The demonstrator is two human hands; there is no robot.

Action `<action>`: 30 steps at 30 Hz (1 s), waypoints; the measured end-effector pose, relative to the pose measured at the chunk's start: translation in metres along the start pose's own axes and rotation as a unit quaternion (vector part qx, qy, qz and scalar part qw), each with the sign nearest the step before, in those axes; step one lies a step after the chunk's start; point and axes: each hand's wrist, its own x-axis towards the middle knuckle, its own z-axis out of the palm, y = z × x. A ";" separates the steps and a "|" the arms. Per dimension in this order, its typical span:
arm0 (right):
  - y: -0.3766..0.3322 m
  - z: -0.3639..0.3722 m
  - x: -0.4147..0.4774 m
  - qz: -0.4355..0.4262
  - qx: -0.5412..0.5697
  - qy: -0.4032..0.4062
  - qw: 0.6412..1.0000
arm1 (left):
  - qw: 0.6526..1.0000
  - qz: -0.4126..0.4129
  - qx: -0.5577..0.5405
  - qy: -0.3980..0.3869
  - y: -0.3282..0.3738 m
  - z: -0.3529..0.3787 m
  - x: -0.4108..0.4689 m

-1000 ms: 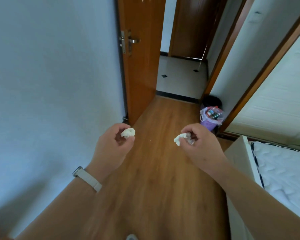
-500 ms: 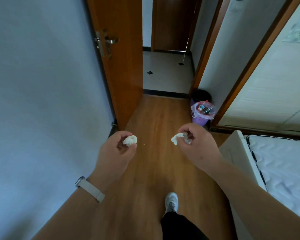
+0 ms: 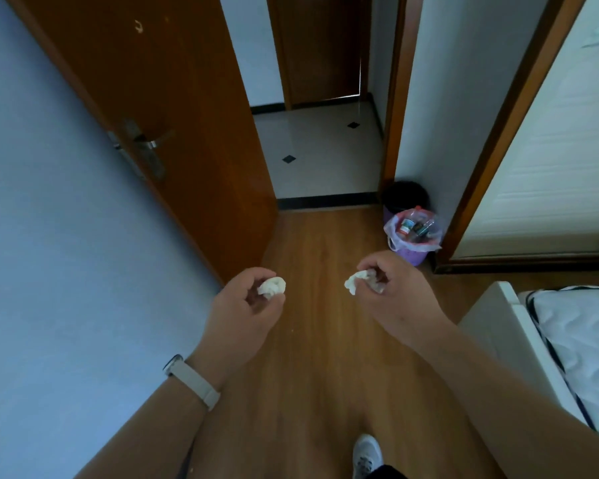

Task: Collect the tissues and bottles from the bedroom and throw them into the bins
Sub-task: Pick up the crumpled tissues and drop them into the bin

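The person's left hand [image 3: 242, 305], at the centre of the frame, has its fingers curled in and pinches a small crumpled white tissue [image 3: 272, 286] between thumb and fingertips. A pale grey wristband [image 3: 194, 380] circles that wrist. Just right of centre the right hand [image 3: 395, 295] is curled in the same way, its thumb and fingers pinching a second crumpled white tissue wad [image 3: 355, 281] that sticks out toward the left. Both hands are held above the brown wood-plank floor [image 3: 325, 357], apart from each other. Above and to the right of the right hand, against the wall corner, stands a round purple plastic bin with a clear bag liner [image 3: 410, 255]. It holds several small bottles [image 3: 415, 227] whose labels are too small to read. A black round bin [image 3: 405, 197] sits directly behind the purple one. An open brown wooden door [image 3: 187, 115] with a metal lever handle [image 3: 149, 143] fills the upper left, beside a pale blue wall [image 3: 66, 271]. Past the door lies a white tiled floor with black diamond insets [image 3: 325, 157]. At the right edge there is a white quilted mattress [image 3: 585, 340] on a white bed frame [image 3: 498, 326]. A white sneaker [image 3: 367, 454] shows at the bottom.
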 end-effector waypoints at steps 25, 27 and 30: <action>0.093 -0.047 0.218 0.123 -0.081 0.114 0.983 | 0.978 0.086 -0.099 -0.165 0.025 0.112 0.313; 0.088 -0.042 0.254 0.135 -0.085 0.110 0.981 | 0.975 0.096 -0.113 -0.166 0.020 0.109 0.353; 0.075 -0.035 0.309 0.108 -0.117 0.119 0.980 | 0.972 0.111 -0.122 -0.168 0.008 0.105 0.411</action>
